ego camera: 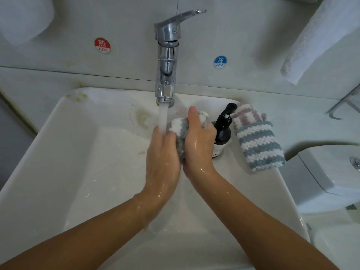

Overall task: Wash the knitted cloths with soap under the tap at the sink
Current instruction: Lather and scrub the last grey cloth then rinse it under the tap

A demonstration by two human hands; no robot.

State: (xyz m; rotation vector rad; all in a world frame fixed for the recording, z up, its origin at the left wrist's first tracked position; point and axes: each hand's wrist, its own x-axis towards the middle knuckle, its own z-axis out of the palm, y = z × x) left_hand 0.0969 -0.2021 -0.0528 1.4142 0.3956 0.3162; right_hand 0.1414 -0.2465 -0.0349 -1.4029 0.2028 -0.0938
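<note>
Sink (58,145): white rectangular basin, wet inside; yellowish stains at its far left corner and near the tap base.
Tap (166,55): chrome mixer at the middle of the sink's far edge, lever raised and angled right; water stream (163,117) running straight down.
Left hand (162,152): wet, over the middle of the basin, fingers curled around the left side of the wadded cloth; the stream lands on its fingertips.
Right hand (198,141): wet, thumb raised on top, fingers wrapped around the right side of the same cloth.
Cloth in hands (178,131): grey and white knit, bunched and clenched between both palms, foam showing at its top, just right of the stream.
Second cloth (259,141): blue-grey and white striped knit, folded, lying on the sink's right edge, apart from both hands.
Third cloth (246,114): mauve and white striped knit, at the sink's far right corner, partly under the second cloth.
Soap bottle (223,133): dark pump bottle, upright on the right edge, between the right hand and the folded cloths.
Wall stickers: red HOT sticker (102,45) left of the tap, blue COLD sticker (220,61) right of it.
Towel (319,39): white, hanging at upper right.
</note>
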